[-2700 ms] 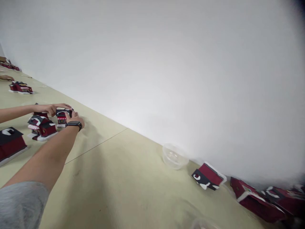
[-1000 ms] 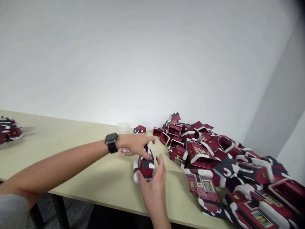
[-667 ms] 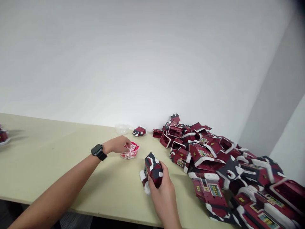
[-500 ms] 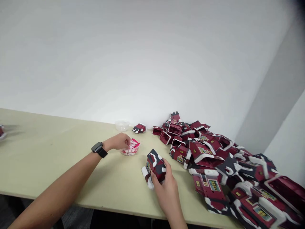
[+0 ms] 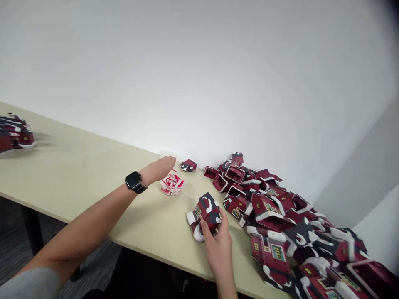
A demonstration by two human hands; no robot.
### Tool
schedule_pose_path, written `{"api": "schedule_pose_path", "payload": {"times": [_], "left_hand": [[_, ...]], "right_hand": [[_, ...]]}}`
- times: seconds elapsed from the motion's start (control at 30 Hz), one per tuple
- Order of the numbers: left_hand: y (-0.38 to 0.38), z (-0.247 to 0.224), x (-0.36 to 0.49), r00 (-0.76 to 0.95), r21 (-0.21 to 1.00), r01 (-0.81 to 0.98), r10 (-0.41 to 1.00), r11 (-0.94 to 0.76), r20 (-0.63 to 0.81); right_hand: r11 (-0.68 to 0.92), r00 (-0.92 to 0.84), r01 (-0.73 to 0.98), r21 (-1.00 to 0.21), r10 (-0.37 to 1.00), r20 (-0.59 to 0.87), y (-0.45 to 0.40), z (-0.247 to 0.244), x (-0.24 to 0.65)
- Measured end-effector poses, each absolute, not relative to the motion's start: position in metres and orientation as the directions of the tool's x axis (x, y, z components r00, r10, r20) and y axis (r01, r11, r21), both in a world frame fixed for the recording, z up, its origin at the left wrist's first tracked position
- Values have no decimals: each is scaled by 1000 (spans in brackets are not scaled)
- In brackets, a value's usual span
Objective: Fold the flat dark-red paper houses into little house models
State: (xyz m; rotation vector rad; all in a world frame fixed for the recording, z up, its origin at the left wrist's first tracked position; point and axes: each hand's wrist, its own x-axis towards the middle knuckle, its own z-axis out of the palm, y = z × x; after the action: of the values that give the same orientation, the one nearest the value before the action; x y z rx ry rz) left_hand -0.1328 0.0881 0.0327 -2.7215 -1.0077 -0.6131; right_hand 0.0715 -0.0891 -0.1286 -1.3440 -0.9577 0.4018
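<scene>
Lying far left of clear plastic bowl [image 5: 166,189]: stack of model houses [image 5: 15,135]. Left arm [image 5: 90,211] stretched across tabletop [image 5: 71,141], wristwatch [image 5: 135,182] on; left hand [image 5: 162,167] just past bowl, fingers loose, empty, well apart from right hand [image 5: 220,253]. Right of bowl, nearer body: tilted red model house [image 5: 205,214], clamped by right hand, long axis slanting up-right. Small house [image 5: 188,165] just beyond bowl; heap of houses [image 5: 268,199] farther right.

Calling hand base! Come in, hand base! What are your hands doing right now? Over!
Left hand beside the clear bowl of red-and-white pieces. Right hand gripping the red model house. Heap of red houses close on the right.
</scene>
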Motion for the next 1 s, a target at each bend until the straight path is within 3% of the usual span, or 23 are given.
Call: {"api": "schedule_pose_path", "payload": {"times": [0.1, 0.2, 0.3, 0.53, 0.8, 1.0], "left_hand": [[57, 34, -122, 757, -15, 480, 405, -877, 513], [27, 19, -101, 861, -18, 187, 155, -982, 485], [11, -2, -81, 878, -53, 44, 13, -998, 478], [15, -21, -69, 825, 26, -81, -53, -996, 562], [25, -22, -73, 815, -146, -102, -167, -984, 555], [30, -24, -72, 819, -183, -108, -192, -977, 541]], "right_hand": [[287, 607, 148, -946, 729, 316, -86, -129, 69], [356, 591, 41, -934, 745, 310, -85, -128, 66], [390, 554, -39, -920, 775, 305, -85, -127, 65], [399, 543, -128, -908, 795, 272, -91, -124, 63], [357, 549, -204, -911, 813, 196, -99, -118, 64], [347, 543, -257, -902, 824, 162, -101, -115, 63]]}}
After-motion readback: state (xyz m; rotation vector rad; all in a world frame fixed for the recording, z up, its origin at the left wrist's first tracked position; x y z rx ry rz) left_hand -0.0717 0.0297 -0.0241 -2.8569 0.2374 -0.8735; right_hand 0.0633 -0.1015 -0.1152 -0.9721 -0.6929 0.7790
